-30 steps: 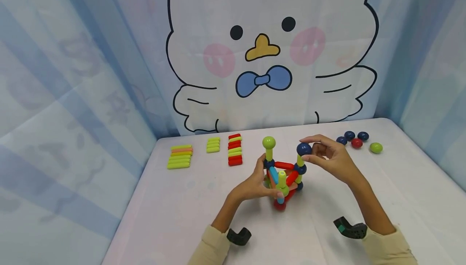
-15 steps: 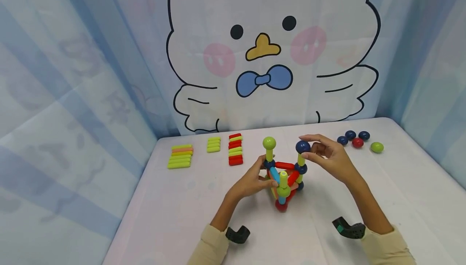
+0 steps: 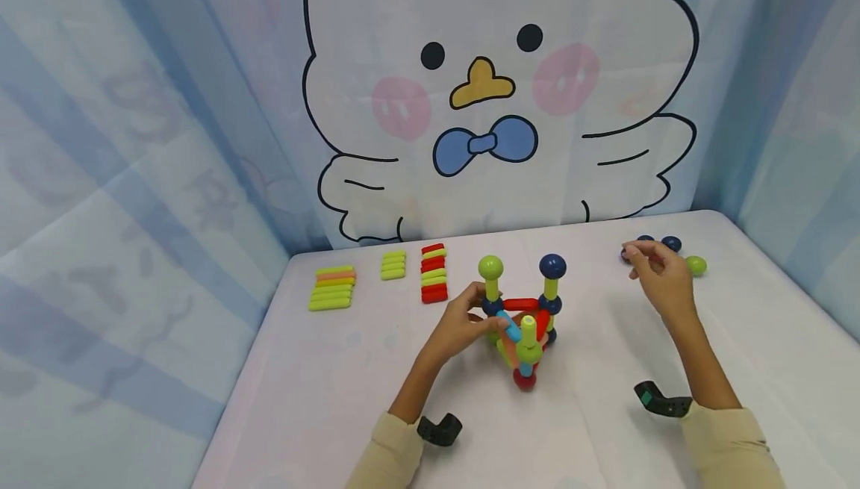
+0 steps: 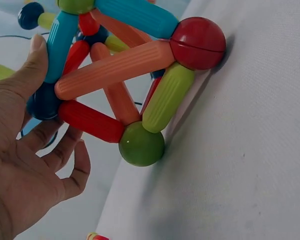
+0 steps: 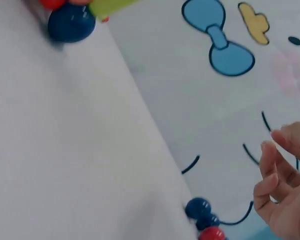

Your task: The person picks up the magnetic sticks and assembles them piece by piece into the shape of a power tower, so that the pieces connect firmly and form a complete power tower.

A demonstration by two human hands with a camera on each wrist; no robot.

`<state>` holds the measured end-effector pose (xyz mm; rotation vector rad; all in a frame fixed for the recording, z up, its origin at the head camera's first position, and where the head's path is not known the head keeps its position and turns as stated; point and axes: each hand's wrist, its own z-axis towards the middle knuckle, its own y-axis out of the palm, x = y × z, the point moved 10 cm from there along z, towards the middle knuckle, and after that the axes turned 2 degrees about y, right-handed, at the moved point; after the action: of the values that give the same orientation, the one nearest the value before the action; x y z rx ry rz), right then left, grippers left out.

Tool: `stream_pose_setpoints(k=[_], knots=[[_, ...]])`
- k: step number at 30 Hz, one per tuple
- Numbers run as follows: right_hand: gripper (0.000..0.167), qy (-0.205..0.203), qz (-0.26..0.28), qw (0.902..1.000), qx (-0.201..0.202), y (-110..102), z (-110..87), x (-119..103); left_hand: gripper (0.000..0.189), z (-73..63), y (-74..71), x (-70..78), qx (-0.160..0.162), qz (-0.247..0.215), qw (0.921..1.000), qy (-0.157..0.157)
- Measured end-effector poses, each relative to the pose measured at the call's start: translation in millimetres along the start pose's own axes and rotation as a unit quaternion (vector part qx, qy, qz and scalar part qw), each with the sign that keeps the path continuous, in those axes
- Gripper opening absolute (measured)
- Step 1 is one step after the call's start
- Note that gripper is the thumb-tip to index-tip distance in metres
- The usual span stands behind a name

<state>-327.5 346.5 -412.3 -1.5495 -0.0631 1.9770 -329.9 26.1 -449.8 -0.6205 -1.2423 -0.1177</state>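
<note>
A frame of magnetic building sticks and balls [image 3: 520,304] stands on the table. My left hand [image 3: 463,325] grips its upper left corner; in the left wrist view the thumb lies along a light-blue stick [image 4: 62,47] and fingers reach behind a dark blue ball [image 4: 44,102]. On top, a green ball [image 3: 490,267] and a dark blue ball [image 3: 553,266] cap two upright sticks. A third upright stick [image 3: 528,327] in front has no ball. My right hand [image 3: 665,280], fingers loosely bent and holding nothing, overlaps the loose balls at the back right.
Beyond my right hand lie loose dark blue balls [image 3: 670,243] and a green ball [image 3: 696,265]; a red ball [image 5: 211,233] shows in the right wrist view. Rows of sticks lie at the back left: long ones [image 3: 332,291], short green ones [image 3: 393,266], and red-and-green ones [image 3: 434,274]. A curtain hangs behind.
My right hand has let go of the dark blue ball, which stays on its upright stick, and has moved right to the loose balls. The left hand keeps holding the frame, which has turned slightly.
</note>
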Motion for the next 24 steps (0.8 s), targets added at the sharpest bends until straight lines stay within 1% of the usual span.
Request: stream_pose_setpoints(k=[2,4,7,10,12,15,17,20,24], knots=[[0.042,0.041,-0.037,0.9978,0.037,-13,5.4,26,0.049,0.2,-1.4,1.0,0.008,0.009,0.9999,0.004],[0.041,0.078,-0.078,0.9918,0.065,-26,9.5,49,0.052,0.3,-2.4,-0.2,0.018,0.018,0.9997,0.000],[0.040,0.105,-0.111,0.9842,0.089,-39,15.4,74,0.054,0.7,-3.1,-4.2,0.036,0.032,0.9988,-0.015],[0.045,0.112,-0.143,0.9802,0.080,-45,22.6,91,0.054,1.1,-3.3,-6.2,0.053,0.043,0.9974,-0.023],[0.048,0.114,-0.159,0.9788,0.061,-46,27.0,99,0.055,1.2,-2.7,-5.7,0.062,0.049,0.9966,-0.026],[0.051,0.120,-0.190,0.9740,0.027,-46,31.2,107,0.056,1.1,-1.0,-4.2,0.071,0.051,0.9957,-0.030],[0.052,0.127,-0.201,0.9713,0.014,-46,32.4,110,0.057,0.6,0.1,-3.1,0.076,0.049,0.9954,-0.031],[0.052,0.134,-0.209,0.9687,0.011,-45,32.8,113,0.060,-0.1,1.3,-3.1,0.080,0.041,0.9954,-0.032],[0.047,0.139,-0.208,0.9678,0.027,-46,29.6,115,0.062,-0.4,2.4,-4.5,0.081,0.029,0.9957,-0.035]])
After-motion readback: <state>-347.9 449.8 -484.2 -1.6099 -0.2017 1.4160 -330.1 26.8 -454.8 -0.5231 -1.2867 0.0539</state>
